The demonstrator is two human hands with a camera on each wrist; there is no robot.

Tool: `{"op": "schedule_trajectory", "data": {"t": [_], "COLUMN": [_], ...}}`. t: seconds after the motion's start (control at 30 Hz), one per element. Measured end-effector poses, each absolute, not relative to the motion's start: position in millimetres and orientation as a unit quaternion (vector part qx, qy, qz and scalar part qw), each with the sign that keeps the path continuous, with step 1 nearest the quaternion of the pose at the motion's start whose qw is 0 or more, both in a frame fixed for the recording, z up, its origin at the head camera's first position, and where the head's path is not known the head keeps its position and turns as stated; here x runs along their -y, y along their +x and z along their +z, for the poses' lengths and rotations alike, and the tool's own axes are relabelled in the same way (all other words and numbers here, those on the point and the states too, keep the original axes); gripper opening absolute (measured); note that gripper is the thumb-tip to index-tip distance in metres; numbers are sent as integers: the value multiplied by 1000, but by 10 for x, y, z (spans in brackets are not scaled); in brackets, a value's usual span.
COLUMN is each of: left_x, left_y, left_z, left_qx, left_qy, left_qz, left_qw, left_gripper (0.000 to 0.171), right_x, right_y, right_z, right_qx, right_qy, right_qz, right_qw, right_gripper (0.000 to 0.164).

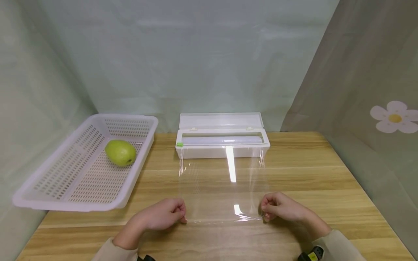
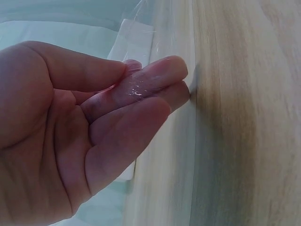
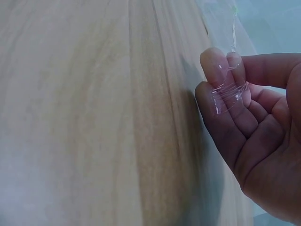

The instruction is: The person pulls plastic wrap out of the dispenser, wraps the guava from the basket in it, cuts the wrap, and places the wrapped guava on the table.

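A clear sheet of plastic wrap stretches toward me from a white cling film dispenser, whose lid stands raised at the back. Inside it the film roll shows, and a green slide cutter sits at the left end of its front edge. My left hand pinches the near left corner of the film between thumb and fingers. At the near right corner, my right hand pinches it likewise. Both wrist views show crinkled film over the fingertips and against the right fingers.
To the left stands a white plastic basket with slotted walls, holding a green mango-like fruit. A wooden table lies under everything. Grey-green cloth hangs behind and at both sides, with a white flower print at right.
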State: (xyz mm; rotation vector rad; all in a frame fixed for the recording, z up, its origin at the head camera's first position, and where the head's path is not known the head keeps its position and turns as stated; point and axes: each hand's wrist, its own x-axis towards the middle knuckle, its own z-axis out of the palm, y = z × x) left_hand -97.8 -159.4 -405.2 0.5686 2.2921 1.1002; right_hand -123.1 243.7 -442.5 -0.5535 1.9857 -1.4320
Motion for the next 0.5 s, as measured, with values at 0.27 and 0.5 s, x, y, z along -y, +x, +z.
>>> {"op": "schedule_trajectory", "data": {"t": [0.27,0.5], "left_x": [1589,1593], "left_y": [-958,-935], "left_z": [-4024,-4030], "left_qx": [-850,-857], "left_qy": [212,210], "left_qz": [402,390], "left_qw": [266,262], "left_gripper": [13,13], "right_x": [-2456,-2473], "right_y": [-1213,-1185], "right_z": [-4424,-4432], "right_qx": [-743,-743], "right_qy": [-216,-215], "right_qz": [-551,-550], "right_qw": [314,315], "right_gripper": [23,24]}}
